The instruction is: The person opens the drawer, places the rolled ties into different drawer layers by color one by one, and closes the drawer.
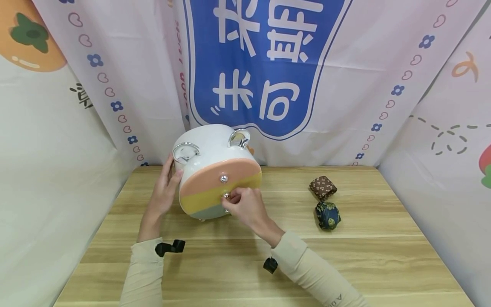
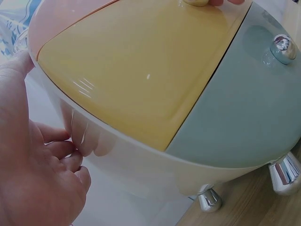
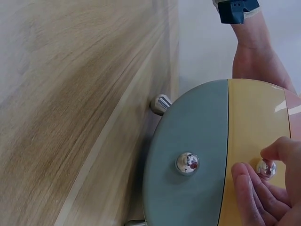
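A round white cabinet (image 1: pixel 209 143) stands on the wooden table, its front banded by pink, yellow and green drawers with silver knobs. My left hand (image 1: pixel 163 192) rests against its left side. In the left wrist view, the thumb reaches the front edge and loosely bent fingers (image 2: pixel 61 148) touch the white wall. My right hand (image 1: pixel 247 207) pinches the silver knob (image 3: pixel 266 168) of the yellow drawer (image 2: pixel 136 70) between thumb and fingertips. That drawer's face looks level with its neighbours. Beside it, the green drawer (image 3: pixel 188 127) has its own knob (image 3: pixel 187 163).
Two small folded cloth bundles, one brown floral (image 1: pixel 323 188) and one dark blue floral (image 1: pixel 327 215), lie on the table (image 1: pixel 376 247) to the right. Shiny loop handles (image 1: pixel 239 138) rise from the cabinet's top. A printed curtain (image 1: pixel 330 128) hangs behind the table.
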`<state>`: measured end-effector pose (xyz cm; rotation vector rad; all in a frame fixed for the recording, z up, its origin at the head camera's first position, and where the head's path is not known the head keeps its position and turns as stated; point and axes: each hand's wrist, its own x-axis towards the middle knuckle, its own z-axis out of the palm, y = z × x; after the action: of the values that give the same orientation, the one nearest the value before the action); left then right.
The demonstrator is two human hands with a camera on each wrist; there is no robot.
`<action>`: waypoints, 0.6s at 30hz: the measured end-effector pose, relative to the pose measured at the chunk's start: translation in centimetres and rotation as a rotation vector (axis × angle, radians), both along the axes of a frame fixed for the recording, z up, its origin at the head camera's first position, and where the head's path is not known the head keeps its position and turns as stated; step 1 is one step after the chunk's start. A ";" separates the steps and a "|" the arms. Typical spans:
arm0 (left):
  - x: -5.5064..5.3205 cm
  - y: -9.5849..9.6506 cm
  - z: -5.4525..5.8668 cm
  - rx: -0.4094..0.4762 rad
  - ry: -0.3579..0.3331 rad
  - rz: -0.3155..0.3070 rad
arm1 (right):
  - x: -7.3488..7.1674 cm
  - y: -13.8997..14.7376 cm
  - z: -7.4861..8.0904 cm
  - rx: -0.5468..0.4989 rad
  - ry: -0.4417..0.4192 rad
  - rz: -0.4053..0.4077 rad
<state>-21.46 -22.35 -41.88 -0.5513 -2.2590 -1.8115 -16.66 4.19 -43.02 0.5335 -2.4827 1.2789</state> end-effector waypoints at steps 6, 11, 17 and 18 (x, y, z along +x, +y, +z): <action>0.0 -0.1 -0.1 -0.002 0.003 0.001 | 0.1 -0.1 0.0 0.013 0.025 -0.008; 0.0 0.0 0.0 -0.003 0.013 -0.006 | 0.3 -0.1 0.0 0.014 0.021 -0.004; -0.1 0.0 -0.1 -0.006 0.011 0.001 | 0.3 0.0 -0.1 0.015 0.029 -0.007; -0.1 0.0 -0.1 -0.008 0.009 0.005 | 0.3 0.0 -0.1 0.015 0.031 -0.009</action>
<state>-21.51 -22.34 -42.03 -0.5540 -2.2603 -1.7949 -16.38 4.17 -43.16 0.5418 -2.4682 1.2401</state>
